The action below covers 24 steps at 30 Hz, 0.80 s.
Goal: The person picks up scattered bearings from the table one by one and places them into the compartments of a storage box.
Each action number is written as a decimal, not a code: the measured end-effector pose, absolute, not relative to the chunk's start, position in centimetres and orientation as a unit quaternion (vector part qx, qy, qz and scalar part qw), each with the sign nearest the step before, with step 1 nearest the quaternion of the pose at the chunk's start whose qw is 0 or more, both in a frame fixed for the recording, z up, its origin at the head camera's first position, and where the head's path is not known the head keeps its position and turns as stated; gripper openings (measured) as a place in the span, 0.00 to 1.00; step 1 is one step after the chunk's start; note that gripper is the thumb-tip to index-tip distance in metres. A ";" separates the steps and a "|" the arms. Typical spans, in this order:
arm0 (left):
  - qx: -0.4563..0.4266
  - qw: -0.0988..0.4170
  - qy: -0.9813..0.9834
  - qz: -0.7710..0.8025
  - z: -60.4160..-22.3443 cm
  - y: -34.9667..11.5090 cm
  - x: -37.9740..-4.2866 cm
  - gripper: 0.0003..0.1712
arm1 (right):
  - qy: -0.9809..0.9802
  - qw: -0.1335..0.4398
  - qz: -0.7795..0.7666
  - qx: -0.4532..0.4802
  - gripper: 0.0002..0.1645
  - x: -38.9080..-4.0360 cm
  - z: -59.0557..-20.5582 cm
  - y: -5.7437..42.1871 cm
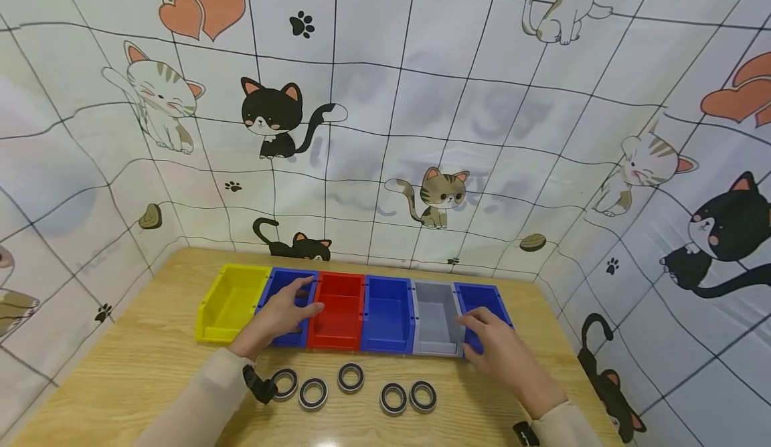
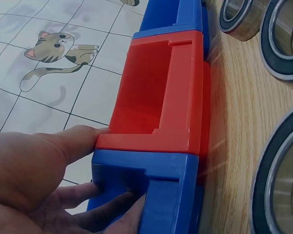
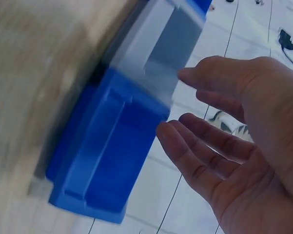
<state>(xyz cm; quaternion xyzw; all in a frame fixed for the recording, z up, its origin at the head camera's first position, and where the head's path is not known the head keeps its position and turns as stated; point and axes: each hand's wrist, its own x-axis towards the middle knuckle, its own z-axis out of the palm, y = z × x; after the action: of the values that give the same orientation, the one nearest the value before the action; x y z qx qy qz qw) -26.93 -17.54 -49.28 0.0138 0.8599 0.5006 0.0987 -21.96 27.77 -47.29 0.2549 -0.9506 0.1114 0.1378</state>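
My left hand (image 1: 282, 316) reaches over the second bin from the left, a blue bin (image 2: 168, 207). In the left wrist view its fingers extend down into that bin, while the thumb lies at the rim of the neighbouring red bin (image 2: 185, 92). Toward the other end, my right hand (image 1: 502, 353) is over the border between the grey bin (image 1: 435, 313) and the rightmost blue bin (image 3: 122, 156). Its fingers are loosely bent with a gap to the thumb, and nothing is between them.
The row also has a yellow bin (image 1: 231, 303) at the left end and another blue bin (image 1: 388, 313) in the middle. Several ring bearings lie on the wooden table (image 1: 144, 346) in front, including a bearing (image 1: 351, 377) below the red bin. A cat-patterned curtain (image 1: 373, 119) stands behind.
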 end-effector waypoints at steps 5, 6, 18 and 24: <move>0.013 0.098 0.859 0.502 -49.3 -17.4 -27.0 0.49 | -0.943 0.132 0.126 0.278 0.31 -20.7 -47.8 26.5; 0.013 0.099 0.859 0.502 -49.3 -17.4 -27.1 0.49 | -0.941 0.132 0.128 0.285 0.32 -20.4 -47.9 26.3; 0.011 0.102 0.857 0.505 -49.2 -17.3 -27.2 0.49 | -0.924 0.052 0.144 0.351 0.32 -18.5 -49.4 24.3; 0.008 0.102 0.858 0.503 -49.3 -17.5 -27.1 0.49 | -0.928 -0.013 0.132 0.348 0.32 -18.1 -49.8 23.4</move>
<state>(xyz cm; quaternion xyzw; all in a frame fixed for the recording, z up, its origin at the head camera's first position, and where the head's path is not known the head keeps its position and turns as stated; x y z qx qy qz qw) -27.06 -17.45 -49.29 0.0082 0.8585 0.5026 0.1019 -18.09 23.43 -49.80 0.3483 -0.9280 0.1318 -0.0130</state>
